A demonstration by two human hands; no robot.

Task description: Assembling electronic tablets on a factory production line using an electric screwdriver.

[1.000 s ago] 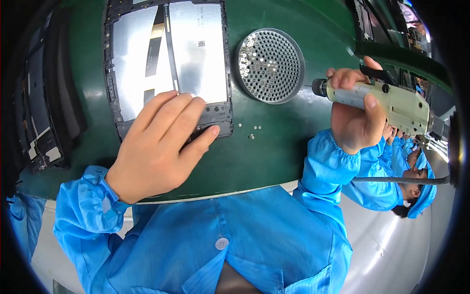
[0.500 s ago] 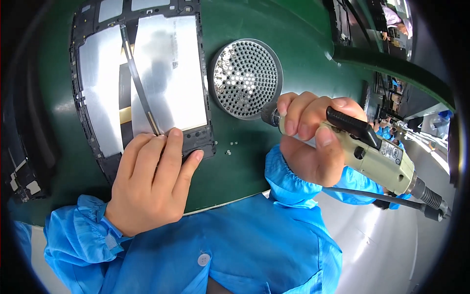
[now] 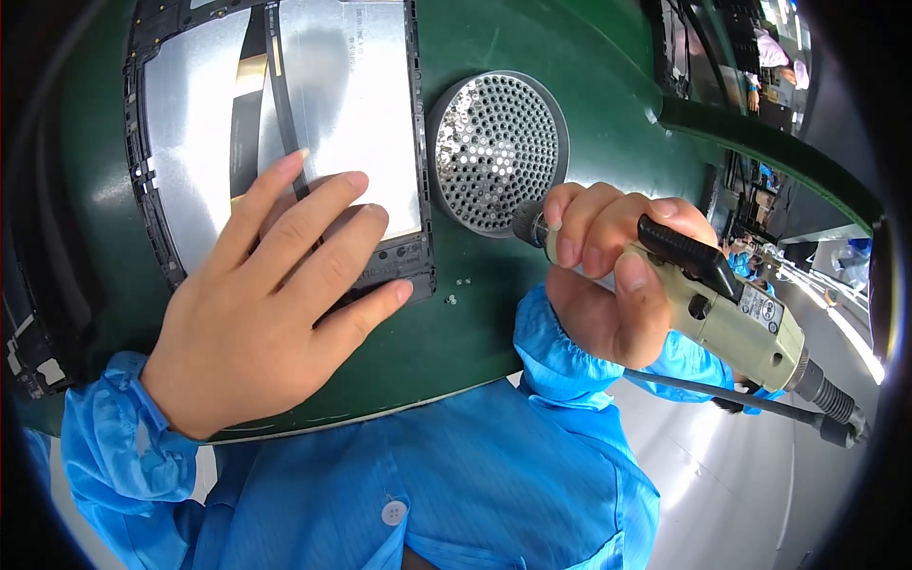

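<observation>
My left hand (image 3: pixel 271 285) lies over the lower part of an opened tablet (image 3: pixel 385 123), its fingers spread across the silver battery panels and a dark flex cable (image 3: pixel 284 104). The black frame's lower edge is partly covered by the hand. My right hand (image 3: pixel 617 261) is wrapped round an electric screwdriver (image 3: pixel 727 318) with a pale green body and black lever. Its dark nose points left, near the rim of a round tray (image 3: pixel 499 157) full of small holes. Many holes look filled with tiny screws. The bit's tip is hard to make out.
A few loose tiny screws (image 3: pixel 452 299) lie on the green work surface (image 3: pixel 475 332) below the tray. Another dark device part (image 3: pixel 43 356) rests at the far left. A cable (image 3: pixel 731 388) trails right from under my right hand. Equipment and people fill the right background.
My left hand has moved from the tablet's lower edge farther up onto its panels, fingers spreading. The tablet and tray appear shifted slightly in view. My right hand keeps its grip on the screwdriver.
</observation>
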